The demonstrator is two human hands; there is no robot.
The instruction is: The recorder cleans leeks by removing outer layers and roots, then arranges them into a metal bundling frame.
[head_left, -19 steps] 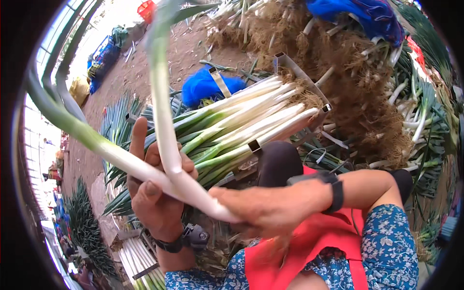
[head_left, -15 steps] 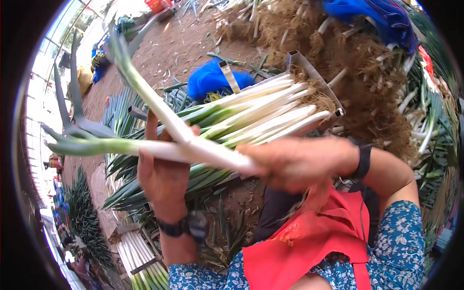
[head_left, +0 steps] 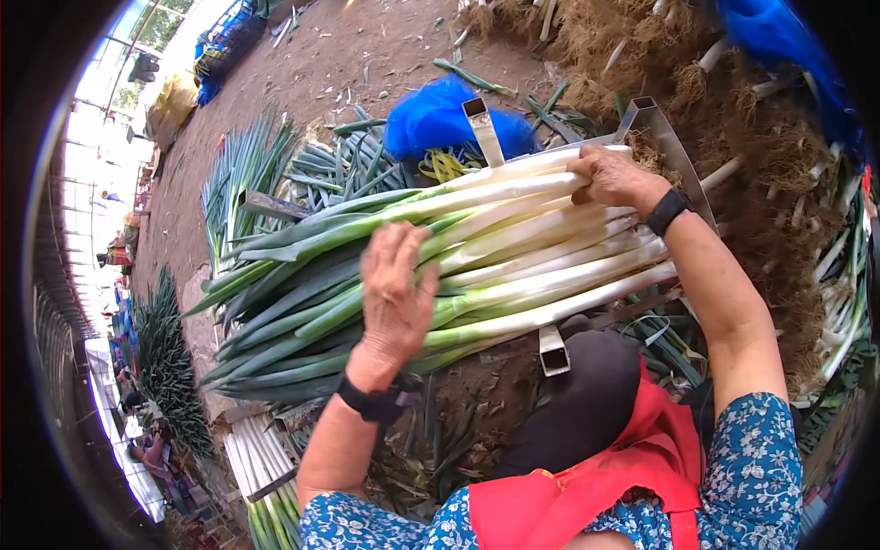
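A moment ago, both hands were holding one leek up in the air, with its two leafy arms hanging out; now no leek is raised, and both hands have come down to the pile of leeks (head_left: pixel 513 247). It seems that the lifted leek has joined this pile, so the work is now more at evening the layer than at handling a single stem. The pile lies in a metal rack (head_left: pixel 680 160), white ends to the right, dark green leaves to the left.

The left hand (head_left: pixel 396 289) is on the leaves, or just above them, its grip spread and a little blurred. The right hand (head_left: pixel 619 177) curls its fingers over the white end of the far leeks; I cannot tell if it pinches.

About edges: a square post (head_left: pixel 483 133) rises at the far side, near a blue net (head_left: pixel 426 119), and another post end (head_left: pixel 555 353) comes out just beside the dark knee (head_left: pixel 587 390). The right plate of the rack limits movement toward the root heap (head_left: pixel 742 229). Above the pile and leftward over the leaves, there is freer room.
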